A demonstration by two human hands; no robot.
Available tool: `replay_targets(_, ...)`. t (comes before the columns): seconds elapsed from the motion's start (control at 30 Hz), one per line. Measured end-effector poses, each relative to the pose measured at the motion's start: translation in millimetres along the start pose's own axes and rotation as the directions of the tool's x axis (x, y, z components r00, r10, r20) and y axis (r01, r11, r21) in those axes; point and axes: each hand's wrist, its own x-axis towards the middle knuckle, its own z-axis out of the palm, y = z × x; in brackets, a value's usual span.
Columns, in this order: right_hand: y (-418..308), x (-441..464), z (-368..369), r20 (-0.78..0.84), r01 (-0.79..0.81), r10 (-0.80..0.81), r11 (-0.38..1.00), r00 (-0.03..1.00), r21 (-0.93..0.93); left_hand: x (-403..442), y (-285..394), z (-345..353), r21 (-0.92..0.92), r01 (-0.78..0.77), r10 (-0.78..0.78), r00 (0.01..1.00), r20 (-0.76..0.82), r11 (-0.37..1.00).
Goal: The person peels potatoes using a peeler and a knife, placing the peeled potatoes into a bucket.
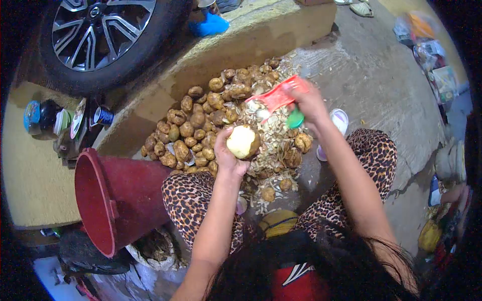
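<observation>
My left hand (229, 159) is closed around the side of a large, partly peeled potato (242, 142). Its bare face is pale yellow, with brown skin left along the right edge. Farther forward and right, my right hand (310, 104) grips a red plastic tool (277, 95), smeared by motion, so its exact kind is unclear. Just below that hand shows a green piece (295, 118); whether it belongs to the tool I cannot tell. Beneath both hands lies a heap of pale peelings (268, 163). Brown unpeeled potatoes (197, 119) are piled to the left.
A dark red bucket (133, 195) lies tipped by my left knee, its mouth facing left. Behind the potatoes runs a low concrete ledge (246, 42), with a car wheel (95, 35) at upper left. Bags and packets (432, 60) line the right side.
</observation>
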Motion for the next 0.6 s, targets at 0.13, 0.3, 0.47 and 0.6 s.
replay_targets(0.13, 14, -16, 23, 0.117, -0.018, 0.038, 0.985, 0.992, -0.17, -6, 2, 11, -0.021, 0.032, -0.031, 0.998, 0.049, 0.999)
replay_targets(0.3, 14, 3, 0, -0.113, 0.124, -0.184, 0.906, 0.977, -0.404, 0, -2, -3, -0.015, 0.043, -0.043, 0.999, -0.015, 0.999)
replay_targets(0.47, 3, 6, -8, -0.088, 0.055, -0.073, 0.98, 0.993, -0.193, 1, 13, -6, -0.076, 0.019, -0.017, 1.0, 0.019, 0.997)
replay_targets(0.6, -8, -14, 16, 0.011, 0.012, -0.011, 0.998, 1.0, -0.067, 1, 9, 0, -0.106, 0.001, -0.002, 1.0, -0.006, 0.994)
